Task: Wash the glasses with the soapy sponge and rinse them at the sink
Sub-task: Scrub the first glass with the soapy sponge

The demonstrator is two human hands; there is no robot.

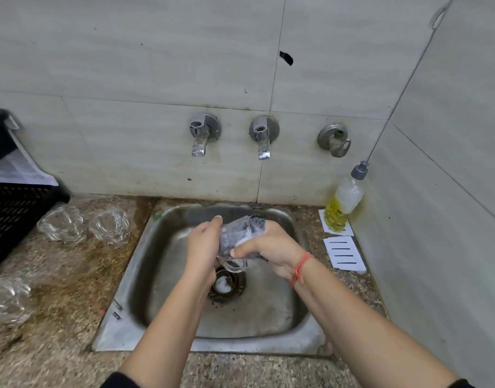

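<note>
Head view: left hand [202, 246] grips a clear foamy glass [232, 238], right hand [272, 247] clutches a dark sponge [258, 220].

Right tap [264, 137] on tiled wall. Just left, second tap [201, 135]; just right, metal valve [334, 140]; lower right, yellow soap bottle [342, 203] by striped cards [344, 253]; far lower left, black crate [14, 208] holding paper [19, 169].

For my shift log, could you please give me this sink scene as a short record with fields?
left hand: holds the glass over the sink
right hand: grips the sponge, foamy, against the glass
taps: two, no stream visible
counter glasses: three, left of the sink
soap bottle: upright, right of the sink
crate: far left
</note>
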